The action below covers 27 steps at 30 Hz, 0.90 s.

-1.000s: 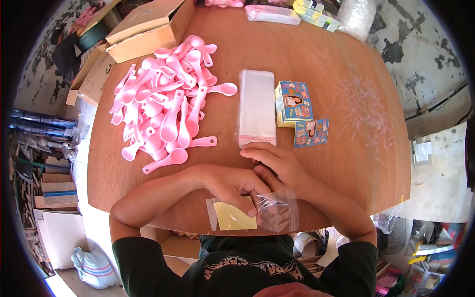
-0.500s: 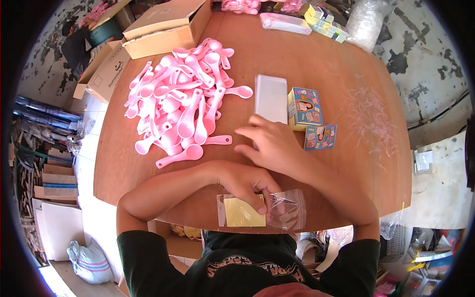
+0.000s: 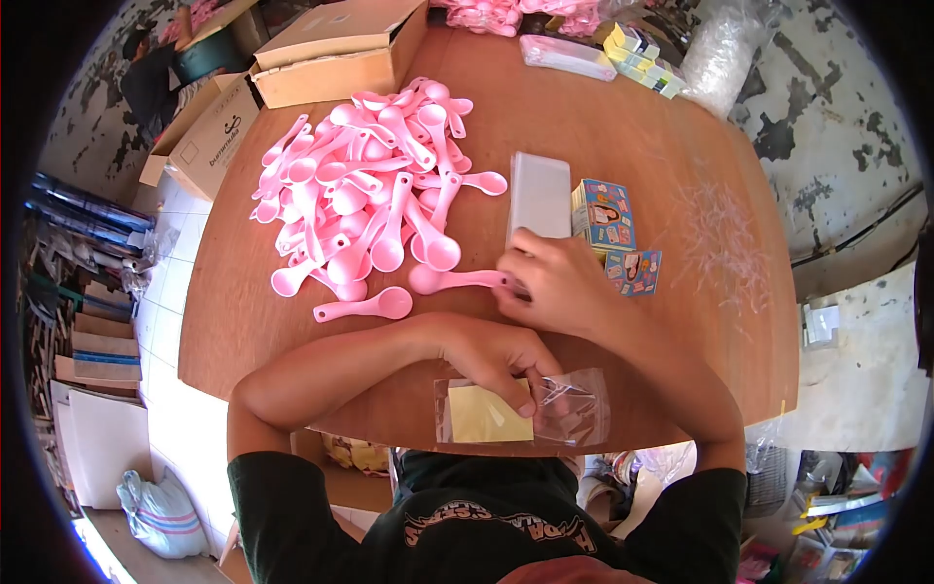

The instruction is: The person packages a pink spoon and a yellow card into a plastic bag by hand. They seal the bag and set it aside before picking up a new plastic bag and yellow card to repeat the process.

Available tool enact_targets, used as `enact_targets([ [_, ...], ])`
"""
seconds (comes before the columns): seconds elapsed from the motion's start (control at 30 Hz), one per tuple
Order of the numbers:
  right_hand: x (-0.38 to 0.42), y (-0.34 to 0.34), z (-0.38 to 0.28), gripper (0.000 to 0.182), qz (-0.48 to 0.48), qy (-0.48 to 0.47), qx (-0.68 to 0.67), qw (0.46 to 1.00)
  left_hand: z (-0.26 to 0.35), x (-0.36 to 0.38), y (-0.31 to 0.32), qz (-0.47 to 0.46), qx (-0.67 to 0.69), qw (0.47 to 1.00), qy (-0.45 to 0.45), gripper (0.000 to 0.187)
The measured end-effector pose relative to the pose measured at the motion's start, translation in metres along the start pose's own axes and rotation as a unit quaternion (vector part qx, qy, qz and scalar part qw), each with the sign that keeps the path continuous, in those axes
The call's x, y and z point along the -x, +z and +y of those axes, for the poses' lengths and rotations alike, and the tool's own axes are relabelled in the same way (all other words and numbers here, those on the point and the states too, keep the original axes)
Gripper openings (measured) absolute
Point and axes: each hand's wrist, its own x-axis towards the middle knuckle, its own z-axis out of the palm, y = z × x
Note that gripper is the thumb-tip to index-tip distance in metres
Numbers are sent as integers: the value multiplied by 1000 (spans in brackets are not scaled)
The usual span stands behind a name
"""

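Note:
My left hand [image 3: 501, 360] is closed on a clear plastic bag [image 3: 586, 404] at the table's near edge. A pale yellow card [image 3: 484, 416] lies inside the bag's left part. My right hand [image 3: 555, 284] pinches the handle end of a pink measuring spoon [image 3: 443, 280], whose bowl points left. Just beyond that spoon spreads a big heap of similar pink spoons [image 3: 365, 185]. Past my right hand lie a stack of clear bags [image 3: 540, 195] and a stack of blue printed cards [image 3: 607, 216], with a further blue card [image 3: 634, 271] beside it.
Thin clear plastic strips [image 3: 725, 243] are scattered over the table's right side. A cardboard box [image 3: 336, 58] stands at the far left, with an open carton [image 3: 209, 136] beyond the table edge. A plastic-wrapped roll [image 3: 720, 63] is at the back right. Another person [image 3: 151, 83] is at the upper left.
My right hand has closed on a pink spoon's handle and drawn it slightly right, away from the heap. My left hand keeps its grip on the bag. The view has shifted slightly.

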Motion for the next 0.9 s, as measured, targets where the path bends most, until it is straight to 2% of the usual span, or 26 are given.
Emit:
enact_targets([
  [0.07, 15, -11, 4, 14, 21, 54, -65, 996, 2, 1, -1, 5, -3, 1000, 8, 38],
  [0.13, 28, -19, 7, 12, 52, 55, -93, 993, 5, 2, 0, 17, -14, 1000, 19, 38],
  [0.2, 43, -28, 8, 12, 50, 178, -200, 962, 3, 2, -2, 29, 7, 999, 16, 38],
  [0.27, 57, -30, 11, 11, 78, 178, -207, 959, 4, 3, -3, 40, 30, 999, 11, 37],
  [0.33, 68, -28, 13, 8, 192, 296, -366, 861, 11, 5, -3, 101, 34, 994, 36, 39],
  [0.37, 75, -29, 16, 9, 220, 311, -397, 835, 11, 6, -5, 99, 35, 994, 33, 39],
  [0.4, 78, -30, 19, 9, 223, 313, -398, 833, 11, 8, -9, 157, 38, 985, 63, 40],
  [0.47, 83, -31, 26, 12, 315, 325, -440, 776, 15, 11, -16, 266, 29, 957, 112, 43],
  [0.53, 91, -31, 30, 16, 334, 323, -466, 753, 14, 12, -25, 353, 36, 931, 84, 45],
  [0.57, 97, -31, 34, 18, 351, 320, -481, 736, 11, 9, -30, 382, -14, 919, 93, 48],
  [0.67, 107, -32, 44, 21, 385, 316, -516, 697, 8, 8, -33, 426, 1, 902, 69, 49],
  [0.7, 109, -33, 46, 23, 401, 314, -536, 674, 0, 5, -35, 431, -51, 896, 93, 49],
  [0.8, 109, -37, 48, 24, 410, 300, -568, 648, 2, 6, -32, 436, 5, 897, 65, 48],
  [0.9, 113, -36, 51, 23, 422, 290, -597, 617, 1, 5, -34, 446, -8, 893, 52, 43],
])
